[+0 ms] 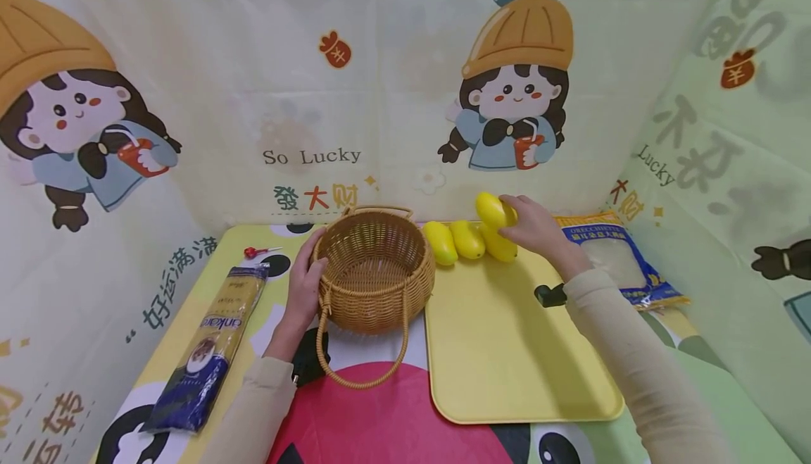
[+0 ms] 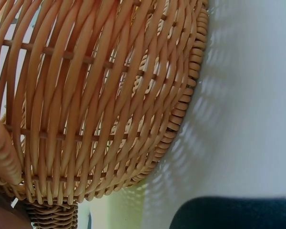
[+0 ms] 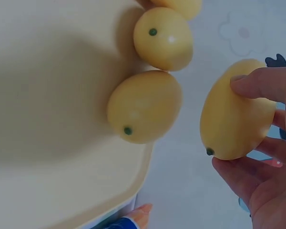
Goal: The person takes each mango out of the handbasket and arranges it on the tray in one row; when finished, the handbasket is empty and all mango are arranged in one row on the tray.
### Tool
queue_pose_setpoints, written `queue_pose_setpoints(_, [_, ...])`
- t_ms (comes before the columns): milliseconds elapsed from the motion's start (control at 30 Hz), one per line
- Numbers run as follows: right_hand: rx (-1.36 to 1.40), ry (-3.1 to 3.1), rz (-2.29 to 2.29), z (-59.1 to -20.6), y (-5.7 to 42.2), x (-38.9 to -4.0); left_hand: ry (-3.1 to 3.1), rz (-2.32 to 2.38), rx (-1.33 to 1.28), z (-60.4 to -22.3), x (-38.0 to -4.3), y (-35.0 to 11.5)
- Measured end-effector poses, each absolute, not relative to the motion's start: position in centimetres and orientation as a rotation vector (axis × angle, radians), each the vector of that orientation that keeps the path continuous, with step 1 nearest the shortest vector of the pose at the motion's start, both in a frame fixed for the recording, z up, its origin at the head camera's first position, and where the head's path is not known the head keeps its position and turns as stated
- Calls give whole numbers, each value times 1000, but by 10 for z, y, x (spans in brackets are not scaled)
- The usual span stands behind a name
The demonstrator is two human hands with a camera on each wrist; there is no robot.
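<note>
A round wicker basket [image 1: 374, 312] stands left of the yellow tray [image 1: 507, 337], one handle hanging down in front. My left hand [image 1: 306, 288] grips its left rim, thumb over the edge. The left wrist view is filled by the woven wall [image 2: 95, 95]; most of the hand is hidden there. At the tray's far end, my right hand [image 1: 538, 228] holds a yellow mango [image 1: 494, 209] up above the others, with the thumb on one side and fingers on the other. Three more mangoes [image 1: 467, 240] lie in a row at the tray's far edge.
A long pasta packet [image 1: 209, 351] lies at the left, with a small red-headed item [image 1: 253, 253] beyond it. Right of the tray is a blue and orange orecchiette bag [image 1: 611, 260]. A printed cloth wall [image 1: 393, 98] closes off the back.
</note>
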State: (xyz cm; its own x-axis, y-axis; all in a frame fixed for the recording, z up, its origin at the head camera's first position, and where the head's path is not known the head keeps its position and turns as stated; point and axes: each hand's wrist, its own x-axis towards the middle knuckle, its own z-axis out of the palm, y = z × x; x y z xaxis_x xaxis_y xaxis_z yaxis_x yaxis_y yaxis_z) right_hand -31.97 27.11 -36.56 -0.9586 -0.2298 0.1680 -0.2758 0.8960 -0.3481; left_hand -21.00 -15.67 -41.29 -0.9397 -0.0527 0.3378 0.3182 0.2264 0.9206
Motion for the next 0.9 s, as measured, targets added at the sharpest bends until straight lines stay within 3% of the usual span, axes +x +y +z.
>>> queue_pose_setpoints(233, [336, -2956, 592, -371, 279, -318, -2216, -1759, -244, -413, -210, -157])
queue_pose_setpoints(533, [289, -2950, 565, -379, 288, -317, -2165, -1764, -239, -445, -231, -166])
queue_pose_setpoints(900, [215, -2949, 560, -383, 299, -315, -2174, -1764, -234, -440, -227, -164])
